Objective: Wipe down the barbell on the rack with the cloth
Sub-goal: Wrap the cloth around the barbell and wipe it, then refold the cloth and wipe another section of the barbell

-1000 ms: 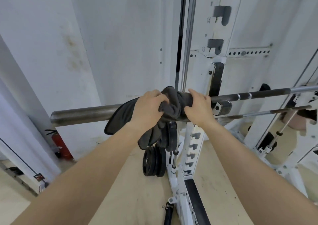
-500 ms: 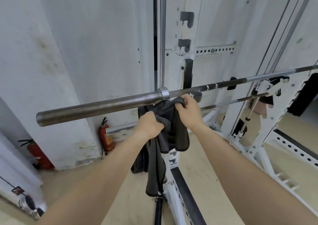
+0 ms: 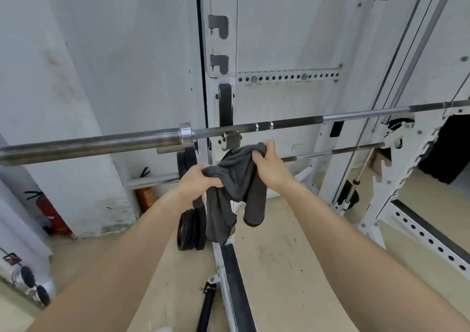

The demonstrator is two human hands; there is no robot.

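Cloth below barbell, plates beside rack upright

one wide-angle view, worn on the person's head, faces forward and down, near the rack upright at 12 o'clock; the barbell crosses from 9 to 3, floor at 6.

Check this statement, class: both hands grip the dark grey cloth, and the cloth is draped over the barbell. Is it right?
Not quite. The left hand and right hand do grip the cloth, but the head view shows it hanging below the barbell, not draped over it.
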